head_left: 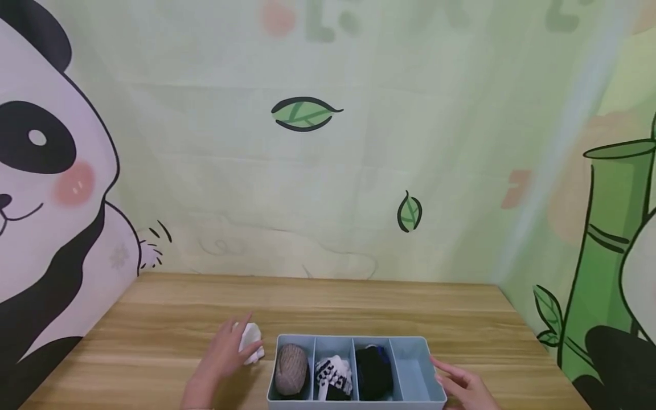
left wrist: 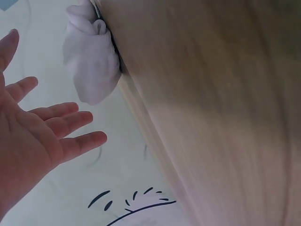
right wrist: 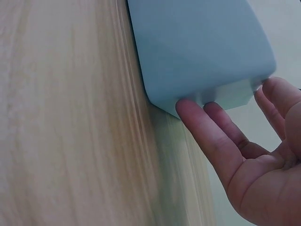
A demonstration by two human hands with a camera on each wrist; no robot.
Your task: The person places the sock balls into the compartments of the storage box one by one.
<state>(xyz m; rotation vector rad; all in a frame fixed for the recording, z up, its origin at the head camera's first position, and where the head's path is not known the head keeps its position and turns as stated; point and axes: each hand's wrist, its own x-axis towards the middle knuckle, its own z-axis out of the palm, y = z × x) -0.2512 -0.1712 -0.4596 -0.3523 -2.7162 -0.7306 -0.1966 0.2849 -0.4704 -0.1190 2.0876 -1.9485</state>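
Observation:
A light blue box with several compartments stands at the front of the table. From left to right it holds a grey-brown rolled sock, a black-and-white patterned cloth bundle and a black cloth bundle; its rightmost compartment is bare. Left of the box lies a white balled cloth, perhaps a rolled sock, also in the left wrist view. My left hand hovers over it with spread fingers, apart from it in the left wrist view. Fingertips of my right hand touch the box's right end, fingers mostly straight.
The wooden table reaches back to a pale green wall cloth printed with leaves, a panda at the left and bamboo at the right. The table's side edges slant inward toward the back.

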